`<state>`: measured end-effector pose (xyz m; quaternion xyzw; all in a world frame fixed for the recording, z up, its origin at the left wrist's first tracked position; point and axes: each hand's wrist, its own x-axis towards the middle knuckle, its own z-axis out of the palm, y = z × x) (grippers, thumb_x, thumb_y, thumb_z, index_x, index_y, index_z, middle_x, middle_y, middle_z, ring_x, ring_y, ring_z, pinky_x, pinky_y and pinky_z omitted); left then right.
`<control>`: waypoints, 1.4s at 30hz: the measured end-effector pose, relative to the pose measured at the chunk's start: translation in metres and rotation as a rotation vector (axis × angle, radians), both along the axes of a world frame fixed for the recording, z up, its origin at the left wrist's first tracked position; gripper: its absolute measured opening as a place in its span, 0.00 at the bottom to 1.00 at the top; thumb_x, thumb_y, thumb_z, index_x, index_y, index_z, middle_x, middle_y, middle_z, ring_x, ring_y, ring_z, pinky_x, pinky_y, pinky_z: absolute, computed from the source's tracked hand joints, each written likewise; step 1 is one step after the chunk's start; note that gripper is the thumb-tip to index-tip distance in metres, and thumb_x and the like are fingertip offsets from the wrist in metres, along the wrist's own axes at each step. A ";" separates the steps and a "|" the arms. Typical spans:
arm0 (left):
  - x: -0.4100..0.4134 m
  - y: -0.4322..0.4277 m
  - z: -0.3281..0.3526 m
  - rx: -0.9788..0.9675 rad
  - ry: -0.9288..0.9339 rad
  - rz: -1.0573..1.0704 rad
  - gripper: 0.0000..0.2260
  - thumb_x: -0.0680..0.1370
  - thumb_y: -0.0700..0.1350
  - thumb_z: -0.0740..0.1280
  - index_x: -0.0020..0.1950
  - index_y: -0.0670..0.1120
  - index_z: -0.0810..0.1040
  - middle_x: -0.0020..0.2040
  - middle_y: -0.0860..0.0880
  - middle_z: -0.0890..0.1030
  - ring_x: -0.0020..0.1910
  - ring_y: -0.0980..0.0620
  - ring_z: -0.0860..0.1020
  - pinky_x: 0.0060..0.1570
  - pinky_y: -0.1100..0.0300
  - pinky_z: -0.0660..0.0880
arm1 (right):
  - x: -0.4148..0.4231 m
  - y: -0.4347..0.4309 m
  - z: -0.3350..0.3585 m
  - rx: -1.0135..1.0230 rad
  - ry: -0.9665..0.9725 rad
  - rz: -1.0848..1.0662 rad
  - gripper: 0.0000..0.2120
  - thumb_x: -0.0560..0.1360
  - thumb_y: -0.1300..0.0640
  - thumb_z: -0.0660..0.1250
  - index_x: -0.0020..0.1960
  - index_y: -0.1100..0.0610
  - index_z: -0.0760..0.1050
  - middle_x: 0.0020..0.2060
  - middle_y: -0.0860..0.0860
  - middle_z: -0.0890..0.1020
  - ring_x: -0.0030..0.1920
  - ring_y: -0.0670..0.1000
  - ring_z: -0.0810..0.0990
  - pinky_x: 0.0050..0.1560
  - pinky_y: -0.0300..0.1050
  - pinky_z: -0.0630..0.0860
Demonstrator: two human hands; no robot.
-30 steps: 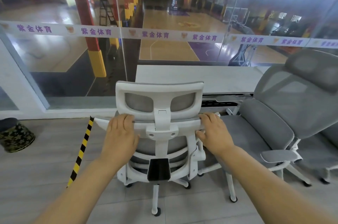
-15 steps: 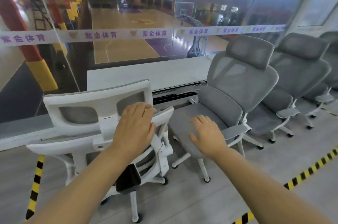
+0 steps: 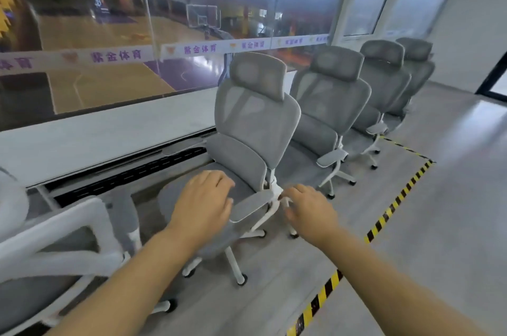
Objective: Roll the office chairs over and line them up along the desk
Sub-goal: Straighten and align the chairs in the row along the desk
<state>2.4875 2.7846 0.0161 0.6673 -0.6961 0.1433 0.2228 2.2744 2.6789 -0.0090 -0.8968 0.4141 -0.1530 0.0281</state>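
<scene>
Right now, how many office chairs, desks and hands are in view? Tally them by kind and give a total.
Office chairs: 5 (white-framed chair, nearest grey chair, second grey chair, third grey chair, farthest grey chair)
Desk: 1
Hands: 2 (left hand, right hand)
Total: 8
</scene>
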 end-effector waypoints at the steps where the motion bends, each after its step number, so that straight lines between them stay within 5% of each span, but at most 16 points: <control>1: -0.015 -0.018 -0.002 0.004 0.011 -0.003 0.13 0.65 0.42 0.74 0.48 0.45 0.79 0.45 0.49 0.78 0.45 0.47 0.78 0.44 0.53 0.75 | -0.016 -0.015 0.001 0.000 0.016 -0.005 0.14 0.76 0.54 0.62 0.60 0.55 0.75 0.52 0.52 0.78 0.52 0.56 0.75 0.50 0.51 0.72; 13: -0.110 -0.178 -0.025 0.043 0.120 0.013 0.06 0.68 0.41 0.66 0.44 0.46 0.77 0.43 0.51 0.77 0.43 0.48 0.75 0.41 0.56 0.72 | -0.104 -0.163 -0.003 0.041 0.024 0.010 0.13 0.76 0.55 0.61 0.59 0.56 0.75 0.52 0.52 0.78 0.53 0.55 0.75 0.53 0.48 0.71; 20: -0.115 -0.289 -0.029 0.065 0.153 0.003 0.09 0.68 0.39 0.71 0.47 0.44 0.78 0.44 0.49 0.78 0.45 0.47 0.76 0.44 0.54 0.73 | -0.101 -0.258 -0.008 0.017 0.011 0.011 0.13 0.74 0.59 0.62 0.57 0.57 0.76 0.48 0.53 0.78 0.50 0.56 0.76 0.43 0.43 0.65; 28: -0.099 -0.426 -0.014 0.117 0.149 0.019 0.13 0.70 0.42 0.70 0.54 0.45 0.78 0.47 0.49 0.77 0.47 0.46 0.76 0.44 0.54 0.73 | -0.080 -0.387 0.013 0.036 0.033 -0.009 0.14 0.76 0.54 0.61 0.61 0.55 0.75 0.53 0.52 0.78 0.54 0.56 0.75 0.52 0.49 0.71; 35: -0.101 -0.516 -0.010 0.244 0.077 0.134 0.17 0.76 0.48 0.63 0.64 0.46 0.71 0.62 0.48 0.72 0.60 0.47 0.70 0.57 0.55 0.68 | -0.070 -0.472 0.012 0.041 -0.001 0.051 0.15 0.73 0.53 0.60 0.56 0.57 0.77 0.47 0.54 0.79 0.50 0.58 0.76 0.46 0.50 0.72; 42: -0.110 -0.563 -0.018 0.315 0.144 0.378 0.24 0.79 0.48 0.62 0.72 0.45 0.59 0.69 0.47 0.64 0.64 0.47 0.67 0.58 0.58 0.66 | -0.069 -0.548 0.007 -0.018 -0.030 0.255 0.12 0.70 0.55 0.63 0.51 0.58 0.79 0.41 0.53 0.80 0.42 0.57 0.78 0.40 0.51 0.75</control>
